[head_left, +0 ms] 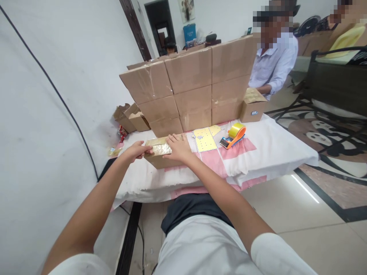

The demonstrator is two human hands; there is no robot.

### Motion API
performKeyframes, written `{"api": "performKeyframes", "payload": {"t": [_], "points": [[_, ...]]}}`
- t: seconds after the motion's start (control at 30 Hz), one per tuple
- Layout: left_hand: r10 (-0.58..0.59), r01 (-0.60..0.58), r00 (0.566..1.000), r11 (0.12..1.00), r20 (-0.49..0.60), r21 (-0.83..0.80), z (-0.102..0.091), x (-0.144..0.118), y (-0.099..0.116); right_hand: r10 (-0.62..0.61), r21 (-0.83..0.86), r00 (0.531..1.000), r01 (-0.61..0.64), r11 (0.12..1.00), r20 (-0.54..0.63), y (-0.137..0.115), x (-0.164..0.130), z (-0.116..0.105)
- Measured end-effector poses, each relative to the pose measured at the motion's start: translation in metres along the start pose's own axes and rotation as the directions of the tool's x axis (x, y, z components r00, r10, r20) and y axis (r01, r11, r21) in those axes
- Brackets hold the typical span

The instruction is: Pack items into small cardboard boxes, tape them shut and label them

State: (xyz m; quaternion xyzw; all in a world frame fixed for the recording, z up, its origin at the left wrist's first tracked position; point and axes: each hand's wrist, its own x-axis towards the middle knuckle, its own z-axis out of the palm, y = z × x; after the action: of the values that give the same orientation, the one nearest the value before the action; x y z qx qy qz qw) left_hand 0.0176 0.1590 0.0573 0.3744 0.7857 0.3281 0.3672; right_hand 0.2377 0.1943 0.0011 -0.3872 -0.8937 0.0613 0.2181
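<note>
A small cardboard box (pixel 160 158) with tape across its top lies on the white-and-pink cloth of the table (pixel 263 152). My left hand (pixel 137 150) grips the box's left end, fingers curled over the taped top. My right hand (pixel 179 147) lies flat on the box's right end, fingers spread and pressing down. To the right, a yellow sheet of stickers (pixel 204 139) lies on the cloth. Beyond the sheet sits an orange tape dispenser (pixel 233 135) with a yellow roll.
A wall of stacked cardboard boxes (pixel 189 88) stands behind. Open small boxes (pixel 130 116) sit at the back left and another small box (pixel 252 105) at the right. A person in a light shirt (pixel 273 63) works at the far side. A dark bench (pixel 335 84) stands far right.
</note>
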Motion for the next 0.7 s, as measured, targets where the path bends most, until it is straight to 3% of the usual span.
{"api": "performKeyframes", "payload": {"t": [0.1, 0.17, 0.23, 0.27, 0.3, 0.33, 0.37, 0.4, 0.43, 0.5, 0.57, 0.63, 0.7], "points": [[-0.013, 0.003, 0.998, 0.987, 0.061, 0.161, -0.006, 0.007, -0.004, 0.044, -0.013, 0.999, -0.045, 0.999, -0.023, 0.000, 0.003, 0.003], [-0.007, -0.010, 0.999, 0.929, 0.045, 0.369, -0.017, 0.009, -0.007, 0.070, -0.026, 0.997, -0.071, 0.997, -0.040, -0.001, 0.005, 0.005], [0.123, -0.056, 0.989, 0.826, -0.082, 0.561, -0.032, 0.007, -0.005, 0.078, -0.028, 0.996, -0.079, 0.996, -0.036, -0.002, 0.006, 0.005], [0.250, -0.098, 0.954, 0.778, -0.163, 0.621, -0.038, 0.005, -0.003, 0.077, -0.027, 0.997, -0.078, 0.997, -0.032, -0.003, 0.006, 0.005], [0.402, -0.160, 0.884, 0.739, -0.238, 0.654, -0.042, 0.004, 0.000, 0.078, -0.027, 0.997, -0.079, 0.997, -0.028, -0.003, 0.006, 0.004], [0.551, -0.243, 0.779, 0.704, -0.298, 0.667, -0.043, 0.004, 0.003, 0.079, -0.029, 0.997, -0.080, 0.996, -0.025, -0.003, 0.005, 0.004], [0.672, -0.338, 0.663, 0.661, -0.329, 0.670, -0.041, 0.006, 0.005, 0.079, -0.034, 0.997, -0.080, 0.996, -0.022, -0.003, 0.005, 0.003], [0.754, -0.432, 0.578, 0.606, -0.311, 0.668, -0.035, 0.010, 0.007, 0.074, -0.040, 0.997, -0.075, 0.996, -0.021, -0.003, 0.004, 0.003], [0.803, -0.514, 0.546, 0.546, -0.239, 0.661, -0.026, 0.016, 0.007, 0.069, -0.044, 0.997, -0.070, 0.997, -0.023, -0.004, 0.004, 0.002], [0.808, -0.631, 0.590, 0.456, 0.006, 0.628, -0.002, 0.033, 0.004, 0.061, -0.050, 0.998, -0.063, 0.997, -0.032, -0.004, 0.003, 0.002], [0.732, -0.696, 0.635, 0.405, 0.245, 0.593, 0.020, 0.051, -0.002, 0.059, -0.057, 0.998, -0.061, 0.997, -0.034, -0.005, 0.003, 0.002], [0.689, -0.717, 0.641, 0.381, 0.338, 0.583, 0.033, 0.063, -0.009, 0.061, -0.070, 0.998, -0.062, 0.996, -0.021, -0.004, 0.003, 0.002], [0.691, -0.709, 0.642, 0.368, 0.333, 0.602, 0.036, 0.066, -0.014, 0.057, -0.081, 0.998, -0.058, 0.995, -0.011, -0.003, 0.003, 0.002]]}}
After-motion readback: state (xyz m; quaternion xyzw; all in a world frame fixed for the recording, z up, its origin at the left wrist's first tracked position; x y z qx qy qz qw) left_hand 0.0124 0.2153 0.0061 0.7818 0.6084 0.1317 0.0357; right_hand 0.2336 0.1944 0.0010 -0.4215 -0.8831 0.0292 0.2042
